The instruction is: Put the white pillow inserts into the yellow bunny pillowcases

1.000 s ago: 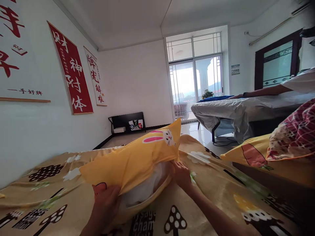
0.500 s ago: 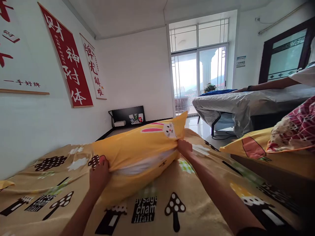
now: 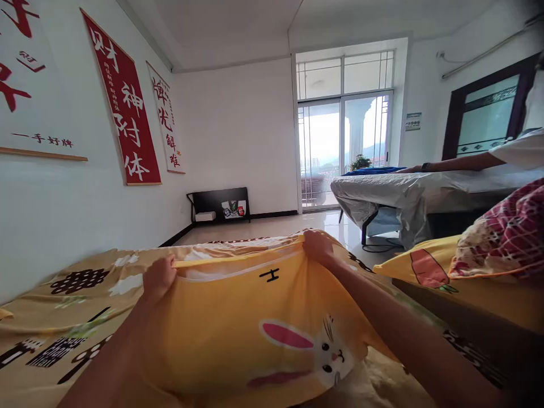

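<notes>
A yellow pillowcase (image 3: 221,323) with a white rabbit print spreads in front of me over the bed. My left hand (image 3: 159,277) is closed on one end of its upper edge. At the other end of that edge, my right hand (image 3: 318,247) grips the fabric. Between them the edge is stretched fairly straight, and a narrow whitish strip shows just below it. The rabbit's face points sideways at the lower right of the case. How full the case is inside, I cannot tell. Beneath lies a tan patterned bedcover (image 3: 131,266).
To the right lie a yellow pillow with a carrot print (image 3: 429,269) and a maroon patterned cloth (image 3: 501,232). Beyond, a person's arm (image 3: 459,163) rests on a plastic-covered table (image 3: 382,184). A low black shelf (image 3: 212,199) stands by the far wall.
The pillowcase has flipped over towards me: its rabbit end was far off and its opening faced me; now the opening edge is on the far side. Both hands keep their grip.
</notes>
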The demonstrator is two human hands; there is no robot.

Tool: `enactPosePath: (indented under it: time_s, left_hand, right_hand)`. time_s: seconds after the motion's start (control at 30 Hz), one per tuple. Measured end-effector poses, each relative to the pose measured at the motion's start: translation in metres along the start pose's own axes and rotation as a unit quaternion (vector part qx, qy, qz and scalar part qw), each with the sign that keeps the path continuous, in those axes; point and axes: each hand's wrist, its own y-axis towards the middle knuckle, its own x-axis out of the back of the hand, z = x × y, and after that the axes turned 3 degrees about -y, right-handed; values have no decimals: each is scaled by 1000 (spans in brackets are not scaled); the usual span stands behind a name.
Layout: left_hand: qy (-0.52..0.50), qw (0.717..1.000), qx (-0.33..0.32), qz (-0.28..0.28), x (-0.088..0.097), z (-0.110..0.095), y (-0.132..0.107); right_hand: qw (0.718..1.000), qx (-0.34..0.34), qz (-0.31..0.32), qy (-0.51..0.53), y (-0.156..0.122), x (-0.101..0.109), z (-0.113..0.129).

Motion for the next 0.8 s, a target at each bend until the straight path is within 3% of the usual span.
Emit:
enactPosePath:
  time_s: [0.07,0.13,0.2,0.27,0.37,0.4,0.47,0.53,0.6,0.73,0.8]
  left_hand:
    - [-1,993,-8,-116,22,-10,14]
    - [9,969,-32,-246,42,-18,27]
    - [27,952,-67,-298,48,-21,31]
    - [49,966,-120,-222,32,-19,20]
    - [71,974,-213,-25,-24,-11,-19]
    - [71,970,-233,17,-45,-9,-35]
    - [65,965,-247,58,-79,-8,-61]
    - [60,966,-244,68,-95,-9,-78]
    - [52,964,-248,76,-92,-9,-86]
    - [-27,933,-342,111,-55,10,-94]
    - [-75,923,-372,66,-36,29,-94]
  right_hand:
    - [998,-18,-56,4,13,17,-5]
    - [994,-29,-106,5,24,30,-10]
    - [992,-28,-124,5,29,30,-18]
    - [995,-15,-103,3,23,14,-30]
    - [999,29,-14,-8,-5,-31,-52]
    - [999,47,21,-15,-16,-46,-60]
    - [994,79,74,-30,-37,-73,-73]
    - [988,106,104,-40,-51,-88,-85]
    - [983,129,118,-48,-56,-88,-96]
    - [962,231,143,30,-55,-59,-125]
    - [955,261,100,99,-52,-38,-145]
